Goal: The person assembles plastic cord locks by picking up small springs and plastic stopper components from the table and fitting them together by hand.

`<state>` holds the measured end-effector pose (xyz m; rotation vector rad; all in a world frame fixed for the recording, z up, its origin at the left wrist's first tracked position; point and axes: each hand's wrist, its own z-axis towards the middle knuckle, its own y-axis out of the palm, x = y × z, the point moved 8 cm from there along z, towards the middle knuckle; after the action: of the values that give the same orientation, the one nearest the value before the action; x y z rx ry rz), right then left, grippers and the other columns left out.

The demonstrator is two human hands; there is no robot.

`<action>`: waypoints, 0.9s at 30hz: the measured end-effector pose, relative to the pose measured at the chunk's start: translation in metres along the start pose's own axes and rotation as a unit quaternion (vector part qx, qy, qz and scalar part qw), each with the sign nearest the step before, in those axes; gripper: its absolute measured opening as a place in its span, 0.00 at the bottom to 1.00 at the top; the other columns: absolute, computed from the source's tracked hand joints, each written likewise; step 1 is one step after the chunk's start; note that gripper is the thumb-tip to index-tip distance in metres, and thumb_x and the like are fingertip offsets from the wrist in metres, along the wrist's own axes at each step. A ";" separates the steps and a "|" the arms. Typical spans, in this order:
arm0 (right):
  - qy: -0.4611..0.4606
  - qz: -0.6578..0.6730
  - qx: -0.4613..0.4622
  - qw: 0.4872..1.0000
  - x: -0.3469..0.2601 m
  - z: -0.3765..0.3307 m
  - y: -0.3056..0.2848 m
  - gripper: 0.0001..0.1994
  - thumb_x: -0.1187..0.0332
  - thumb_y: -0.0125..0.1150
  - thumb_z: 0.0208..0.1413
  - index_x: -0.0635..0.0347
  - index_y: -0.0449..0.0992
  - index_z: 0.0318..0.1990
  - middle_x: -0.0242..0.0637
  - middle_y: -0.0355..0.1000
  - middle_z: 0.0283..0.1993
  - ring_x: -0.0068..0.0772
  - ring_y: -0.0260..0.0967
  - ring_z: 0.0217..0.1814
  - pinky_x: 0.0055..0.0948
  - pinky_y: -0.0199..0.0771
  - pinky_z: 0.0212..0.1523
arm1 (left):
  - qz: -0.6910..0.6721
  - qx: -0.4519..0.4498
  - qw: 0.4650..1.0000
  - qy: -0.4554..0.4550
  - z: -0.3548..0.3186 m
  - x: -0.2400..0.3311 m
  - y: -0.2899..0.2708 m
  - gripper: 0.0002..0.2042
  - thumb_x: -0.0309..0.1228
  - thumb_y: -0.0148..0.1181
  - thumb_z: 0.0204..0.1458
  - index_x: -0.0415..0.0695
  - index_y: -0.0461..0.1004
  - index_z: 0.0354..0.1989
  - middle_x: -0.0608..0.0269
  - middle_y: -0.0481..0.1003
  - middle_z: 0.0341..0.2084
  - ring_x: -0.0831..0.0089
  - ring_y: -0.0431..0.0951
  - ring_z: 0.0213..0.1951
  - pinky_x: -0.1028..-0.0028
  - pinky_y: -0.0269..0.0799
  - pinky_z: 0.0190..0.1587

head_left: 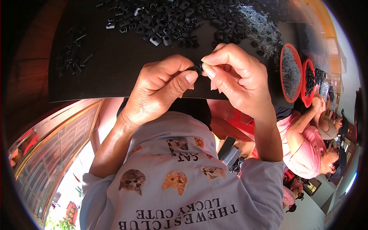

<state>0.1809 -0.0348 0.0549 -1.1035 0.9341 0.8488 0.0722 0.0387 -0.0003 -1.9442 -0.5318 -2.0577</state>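
Above the near edge of the dark table, my left hand (159, 84) pinches a small black plastic part (196, 69) between thumb and forefinger. Most of that part is hidden by the fingertips. Close against it, the thumb and forefinger of my right hand (237, 73) are pressed together at the part's right end. Whether they grip the part itself or some tiny piece I cannot make out. Beyond my hands lies a large heap of black plastic pieces (165, 21), several with a hole through them. To its right spreads a pile of small shiny metal pieces (260, 28).
At the left of the table (111, 73) lies a loose group of slim black pieces (73, 53). Along the right stand a red bowl of metal pieces (283, 82) and a red bowl of black parts (305, 96). A co-worker in pink (306, 153) sits at the right.
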 end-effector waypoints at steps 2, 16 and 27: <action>0.047 0.026 0.031 0.998 -0.001 0.000 -0.002 0.04 0.84 0.56 0.57 0.66 0.71 0.37 0.31 0.71 0.28 0.15 0.67 0.26 0.17 0.68 0.24 | -0.009 -0.013 1.000 -0.015 0.000 -0.002 0.001 0.09 0.33 0.54 0.63 0.39 0.75 0.39 0.67 0.76 0.27 0.84 0.70 0.25 0.83 0.67 0.28; 0.081 0.067 -0.004 0.994 0.007 -0.001 0.002 0.03 0.81 0.54 0.59 0.65 0.72 0.39 0.30 0.71 0.30 0.15 0.68 0.28 0.17 0.71 0.27 | -0.018 -0.012 0.999 -0.031 -0.002 -0.001 0.001 0.10 0.33 0.53 0.64 0.38 0.74 0.39 0.67 0.76 0.26 0.84 0.69 0.24 0.83 0.66 0.27; 0.080 0.050 0.016 0.995 0.009 -0.002 0.001 0.02 0.79 0.57 0.59 0.66 0.71 0.37 0.30 0.70 0.28 0.16 0.68 0.25 0.18 0.70 0.25 | 0.017 0.006 1.000 -0.002 0.000 -0.001 0.002 0.11 0.34 0.54 0.63 0.38 0.75 0.39 0.68 0.76 0.26 0.85 0.70 0.24 0.84 0.66 0.27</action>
<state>0.1832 -0.0359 0.0456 -1.1169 1.1411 0.8333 0.0732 0.0372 -0.0007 -1.9381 -0.5071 -2.0248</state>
